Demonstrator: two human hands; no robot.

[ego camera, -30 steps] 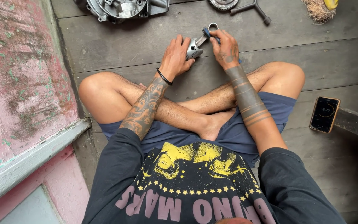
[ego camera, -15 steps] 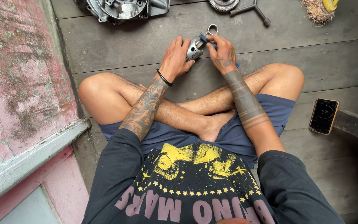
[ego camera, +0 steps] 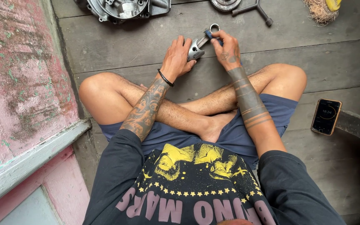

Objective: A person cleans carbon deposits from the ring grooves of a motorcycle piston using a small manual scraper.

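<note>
Connecting rod [ego camera: 201, 43], a small silver engine part with a ring at its far end, is being held low over the grey plank floor [ego camera: 146, 46] by a person sitting cross-legged, both arms reaching out past the knees so the work is sitting straight ahead. Going by size, the peeling pink wall [ego camera: 17, 75] and its pale sill are running down the left edge, and the person is sitting close beside them. At the top edge an engine casing [ego camera: 121, 7] is lying open side up, within arm's reach, with a toothed gear [ego camera: 225, 4] and a dark three-armed wrench [ego camera: 253, 9] lying further right, seemingly set out to stay at hand. A tuft of straw-coloured fibre [ego camera: 319, 10] is resting in the far corner beside something yellow. A phone [ego camera: 326, 116] is lying face up beside the right knee, screen lit, next to a dark timber edge. The left hand [ego camera: 176, 58] is cupping the rod's thicker near end, fingers wrapped around it, apparently to steady it. The right hand [ego camera: 226, 50] is pinching a small blue piece [ego camera: 210, 34] against the rod's shank just below the ring, fingertips closed on it; what that piece is cannot be made out.
</note>
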